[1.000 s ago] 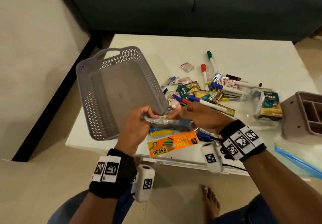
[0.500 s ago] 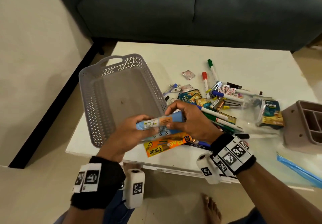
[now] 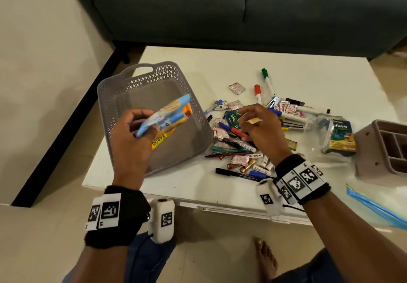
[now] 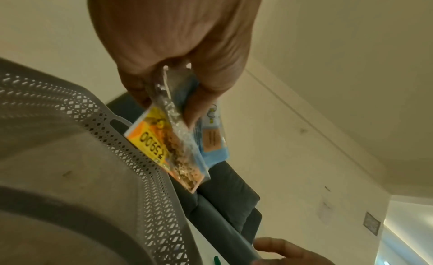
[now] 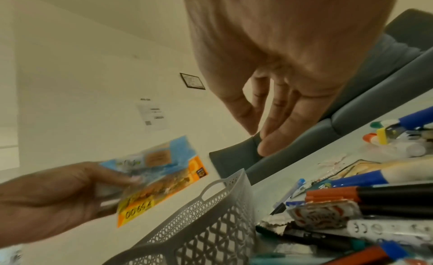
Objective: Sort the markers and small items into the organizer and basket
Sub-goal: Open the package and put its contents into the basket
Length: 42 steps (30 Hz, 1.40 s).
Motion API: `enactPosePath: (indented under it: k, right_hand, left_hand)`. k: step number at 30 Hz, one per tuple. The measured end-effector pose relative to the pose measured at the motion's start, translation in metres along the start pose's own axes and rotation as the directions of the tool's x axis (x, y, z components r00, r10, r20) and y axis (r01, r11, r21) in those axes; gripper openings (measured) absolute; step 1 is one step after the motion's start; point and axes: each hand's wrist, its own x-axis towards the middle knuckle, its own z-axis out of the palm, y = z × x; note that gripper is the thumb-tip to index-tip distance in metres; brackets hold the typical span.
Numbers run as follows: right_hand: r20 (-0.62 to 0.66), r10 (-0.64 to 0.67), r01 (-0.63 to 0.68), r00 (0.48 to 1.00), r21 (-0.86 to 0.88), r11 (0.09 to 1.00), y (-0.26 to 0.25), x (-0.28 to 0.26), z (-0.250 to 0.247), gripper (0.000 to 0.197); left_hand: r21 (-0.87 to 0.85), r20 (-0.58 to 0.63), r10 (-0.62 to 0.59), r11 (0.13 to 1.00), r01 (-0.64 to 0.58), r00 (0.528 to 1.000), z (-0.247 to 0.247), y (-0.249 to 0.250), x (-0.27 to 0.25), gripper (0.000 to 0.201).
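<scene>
My left hand (image 3: 141, 126) pinches two flat packets together, a blue one (image 3: 167, 112) over an orange one (image 3: 161, 137), above the empty grey perforated basket (image 3: 123, 93). In the left wrist view the packets (image 4: 187, 148) hang from my fingers over the basket rim (image 4: 131, 139). My right hand (image 3: 253, 124) hovers with relaxed, spread fingers over the pile of markers and small items (image 3: 237, 141), holding nothing; the right wrist view shows its fingers (image 5: 276, 124) above the pile (image 5: 339, 209). The brown organizer (image 3: 387, 148) stands at the table's right edge.
Loose green (image 3: 267, 80) and red (image 3: 258, 93) markers lie beyond the pile. A clear bag with a blue-yellow box (image 3: 340, 137) sits left of the organizer. A blue folder (image 3: 374, 208) overhangs the near right edge. A dark sofa (image 3: 242, 7) stands behind the white table (image 3: 308, 73).
My right hand let go of the blue packet and moved right over the pile. My left hand picked up the orange packet too and carried both over the basket.
</scene>
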Motion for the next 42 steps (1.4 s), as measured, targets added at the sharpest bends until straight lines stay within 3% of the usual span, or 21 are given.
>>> enactPosePath:
  k: [2, 5, 7, 9, 12, 14, 16, 19, 22, 24, 27, 31, 34, 37, 38, 42]
  right_hand:
    - [-0.074, 0.003, -0.005, 0.997, -0.022, 1.000, 0.003, 0.004, -0.007, 0.021]
    - [-0.092, -0.002, -0.004, 0.996, -0.064, 0.998, 0.005, 0.003, -0.011, 0.021]
    - [-0.081, -0.017, 0.009, 0.997, -0.097, 0.995, 0.007, 0.002, -0.010, 0.020]
    - [-0.069, -0.037, 0.028, 0.997, -0.123, 0.992, 0.007, 0.002, -0.010, 0.019]
    - [-0.056, -0.079, 0.070, 0.995, -0.158, 0.985, 0.009, 0.000, -0.011, 0.016]
    - [-0.049, -0.102, 0.091, 0.994, -0.182, 0.979, 0.012, -0.002, -0.014, 0.016]
    - [-0.056, -0.111, 0.097, 0.992, -0.217, 0.971, 0.016, -0.002, -0.022, 0.017]
    - [-0.045, -0.135, 0.115, 0.990, -0.311, 0.943, 0.025, -0.002, -0.036, 0.016]
    - [0.010, -0.161, 0.151, 0.987, -0.406, 0.902, 0.033, -0.003, -0.041, 0.017]
    - [0.061, -0.168, 0.177, 0.984, -0.434, 0.883, 0.034, -0.001, -0.039, 0.018]
    - [0.149, -0.187, 0.236, 0.971, -0.477, 0.846, 0.034, 0.002, -0.034, 0.018]
    - [0.205, -0.178, 0.261, 0.963, -0.516, 0.816, 0.035, 0.002, -0.033, 0.019]
    - [0.200, -0.148, 0.234, 0.969, -0.526, 0.818, 0.038, 0.002, -0.035, 0.019]
    - [0.211, -0.137, 0.232, 0.968, -0.532, 0.814, 0.037, 0.001, -0.035, 0.019]
    - [0.211, -0.144, 0.238, 0.967, -0.535, 0.811, 0.037, 0.001, -0.036, 0.018]
    - [0.180, -0.151, 0.225, 0.972, -0.526, 0.820, 0.037, -0.001, -0.037, 0.018]
  left_hand:
    - [0.052, -0.002, 0.001, 0.999, -0.001, 1.000, 0.000, -0.011, 0.005, 0.033]
    - [0.207, 0.141, 0.031, 0.977, -0.060, 0.989, 0.008, -0.031, 0.005, 0.035]
    - [0.435, 0.231, 0.067, 0.885, -0.165, 0.971, 0.016, -0.044, 0.000, 0.044]
    - [0.589, 0.228, 0.029, 0.792, -0.162, 0.973, 0.021, -0.049, -0.005, 0.046]
    - [0.673, 0.235, -0.024, 0.725, -0.145, 0.972, 0.025, -0.042, -0.004, 0.040]
    - [0.691, 0.315, 0.001, 0.685, -0.230, 0.949, 0.023, -0.042, 0.007, 0.034]
    - [0.658, 0.436, 0.029, 0.672, -0.340, 0.899, 0.020, -0.047, 0.020, 0.033]
    - [0.567, 0.657, 0.004, 0.656, -0.498, 0.754, 0.016, -0.057, 0.030, 0.043]
    - [0.553, 0.793, -0.184, 0.619, -0.557, 0.581, 0.016, -0.061, 0.026, 0.037]
    - [0.562, 0.809, -0.271, 0.617, -0.551, 0.521, 0.013, -0.066, 0.026, 0.042]
    - [0.581, 0.799, -0.293, 0.605, -0.545, 0.525, 0.005, -0.070, 0.035, 0.058]
    - [0.655, 0.744, -0.345, 0.544, -0.524, 0.572, 0.005, -0.068, 0.041, 0.061]
    - [0.663, 0.721, -0.332, 0.584, -0.468, 0.608, 0.017, -0.064, 0.037, 0.049]
    - [0.700, 0.612, -0.329, 0.650, -0.298, 0.719, 0.027, -0.059, 0.032, 0.020]
    - [0.685, 0.608, -0.324, 0.676, -0.273, 0.725, 0.030, -0.058, 0.030, 0.015]
    - [0.645, 0.661, -0.367, 0.723, -0.246, 0.655, 0.035, -0.059, 0.022, 0.037]
